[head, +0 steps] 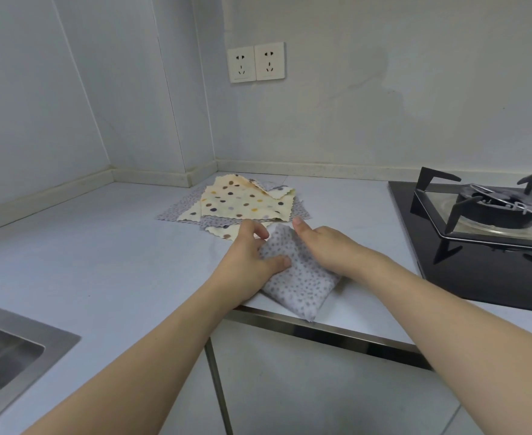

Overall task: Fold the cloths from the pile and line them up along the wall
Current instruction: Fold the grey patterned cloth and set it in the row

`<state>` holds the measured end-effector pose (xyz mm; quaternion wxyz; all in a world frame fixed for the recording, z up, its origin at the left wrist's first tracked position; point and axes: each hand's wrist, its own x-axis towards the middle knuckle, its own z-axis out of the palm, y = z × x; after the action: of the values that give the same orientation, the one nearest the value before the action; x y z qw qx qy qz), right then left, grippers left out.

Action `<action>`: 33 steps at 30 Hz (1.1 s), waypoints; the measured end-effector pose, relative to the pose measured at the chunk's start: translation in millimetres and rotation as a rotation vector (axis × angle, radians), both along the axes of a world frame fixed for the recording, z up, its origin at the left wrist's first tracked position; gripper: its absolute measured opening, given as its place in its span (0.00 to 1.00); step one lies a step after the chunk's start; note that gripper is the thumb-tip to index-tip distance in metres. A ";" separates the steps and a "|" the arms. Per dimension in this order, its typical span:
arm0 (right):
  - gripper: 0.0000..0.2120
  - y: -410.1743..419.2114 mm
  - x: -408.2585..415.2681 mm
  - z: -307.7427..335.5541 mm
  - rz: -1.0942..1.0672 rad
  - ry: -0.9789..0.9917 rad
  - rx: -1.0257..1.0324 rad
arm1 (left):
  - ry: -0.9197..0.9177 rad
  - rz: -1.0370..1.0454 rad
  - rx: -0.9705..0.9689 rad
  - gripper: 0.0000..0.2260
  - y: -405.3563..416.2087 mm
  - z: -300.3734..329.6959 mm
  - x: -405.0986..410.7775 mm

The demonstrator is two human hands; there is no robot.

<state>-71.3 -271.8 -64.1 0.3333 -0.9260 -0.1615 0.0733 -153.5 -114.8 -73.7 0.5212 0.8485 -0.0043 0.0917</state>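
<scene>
Both arms reach forward over the counter's (101,252) near edge. Left hand (249,255) pinches the grey dotted cloth (302,277), right hand (324,243) presses flat on it, pile (242,202) just beyond.

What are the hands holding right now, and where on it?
The left hand grips the grey dotted cloth at its left edge, thumb on top. The right hand presses flat on its right side.

**Kitchen corner fixtures**

A black gas hob (478,246) with its pan support (490,205) fills the right edge. A steel sink (23,350) sits lower left. Two wall sockets (256,62) hang upper centre above the pale countertop (85,246).
</scene>
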 end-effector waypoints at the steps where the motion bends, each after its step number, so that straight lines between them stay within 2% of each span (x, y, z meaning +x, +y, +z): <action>1: 0.37 0.8 1.2 -1.5 0.034 0.011 0.043 | -0.010 -0.007 -0.016 0.21 0.0 0.3 -1.2; 5: 0.19 1.9 2.4 -5.4 0.120 -0.025 0.306 | -0.025 -0.013 -0.067 0.21 -1.3 2.7 -3.6; 10: 0.08 -5.3 -0.7 -19.8 0.116 -0.256 0.290 | -0.011 -0.017 -0.045 0.15 5.9 -0.1 -7.4; 14: 0.07 -8.7 -8.3 -20.6 0.085 -0.351 0.317 | 0.006 -0.076 -0.093 0.09 11.8 2.3 -13.9; 18: 0.07 -9.1 -13.8 -18.8 0.086 -0.413 0.300 | 0.008 -0.165 -0.118 0.10 15.8 6.3 -16.8; 22: 0.12 -10.1 -18.8 -16.3 0.054 -0.505 0.303 | -0.008 -0.198 0.042 0.05 17.2 6.8 -19.3; 27: 0.19 -10.9 -24.9 -15.3 0.002 -0.641 0.283 | -0.113 -0.184 0.202 0.03 15.2 1.3 -25.7; 31: 0.15 -11.2 -21.9 -16.0 -0.010 -0.617 0.290 | -0.077 -0.218 0.199 0.07 10.4 4.3 -20.6; 33: 0.13 -11.1 -19.9 -16.6 -0.031 -0.596 0.262 | -0.088 -0.138 0.199 0.14 14.8 3.3 -16.2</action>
<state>-91.1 -282.9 -80.7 0.3888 -0.8582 -0.2458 -0.2277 -169.7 -100.0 -70.5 0.4388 0.8889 -0.0948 0.0917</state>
